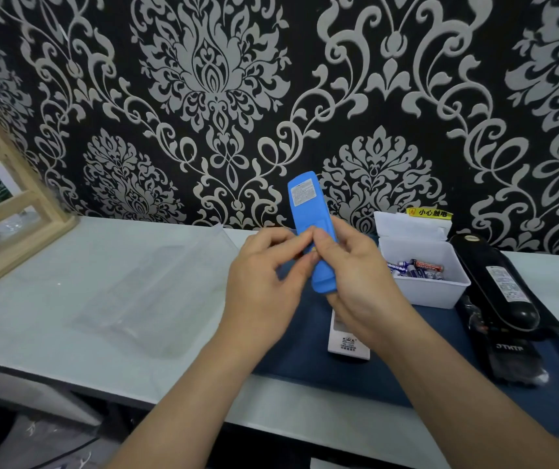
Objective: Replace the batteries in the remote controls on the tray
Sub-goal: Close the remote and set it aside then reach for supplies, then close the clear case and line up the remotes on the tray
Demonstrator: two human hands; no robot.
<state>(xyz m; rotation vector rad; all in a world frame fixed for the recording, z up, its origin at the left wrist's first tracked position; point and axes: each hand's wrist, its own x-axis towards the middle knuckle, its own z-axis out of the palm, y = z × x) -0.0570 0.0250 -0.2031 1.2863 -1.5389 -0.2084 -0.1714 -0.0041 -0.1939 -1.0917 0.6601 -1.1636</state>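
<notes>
A blue remote control (305, 204) is held up above the dark blue tray (305, 363), back side facing me with its label visible. My right hand (356, 282) grips its lower half from the right. My left hand (264, 282) touches the remote's battery cover with its thumb and fingertips. On the tray lie a white remote (347, 343), partly hidden under my right hand, a black remote (498, 282) and another black remote (511, 360). A white box (430, 292) on the tray holds several batteries (416, 267).
A clear plastic tray (149, 292) lies on the white table (68, 265) to the left. A wooden frame (17, 211) stands at the far left. The patterned wall runs close behind the table. The box's open lid (410, 225) leans against the wall.
</notes>
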